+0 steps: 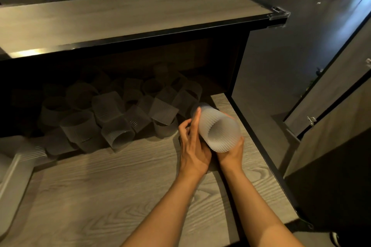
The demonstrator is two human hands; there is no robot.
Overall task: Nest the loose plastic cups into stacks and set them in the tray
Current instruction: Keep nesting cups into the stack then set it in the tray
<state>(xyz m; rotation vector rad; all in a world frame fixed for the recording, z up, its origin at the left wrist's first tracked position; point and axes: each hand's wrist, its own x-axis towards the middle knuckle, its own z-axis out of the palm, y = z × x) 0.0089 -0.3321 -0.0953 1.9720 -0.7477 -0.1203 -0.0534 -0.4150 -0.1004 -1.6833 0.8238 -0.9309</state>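
A nested stack of translucent ribbed plastic cups point(215, 124) lies on its side above the right part of the wooden table, mouth toward me. My right hand point(232, 151) cradles it from beneath, fingers curled round the rim end. My left hand point(193, 144) holds the stack's left flank, its index finger stretched along the cups toward their base. Several loose cups point(112, 114) lie heaped in the dark space under the raised shelf, most of them tipped over. The pale tray point(12, 182) shows only as a rim at the left edge.
A raised wooden shelf point(130, 16) overhangs the cup heap. The table's point(100, 196) right edge has a dark rim, with floor beyond it. Cabinet doors point(329, 94) stand open at the far right.
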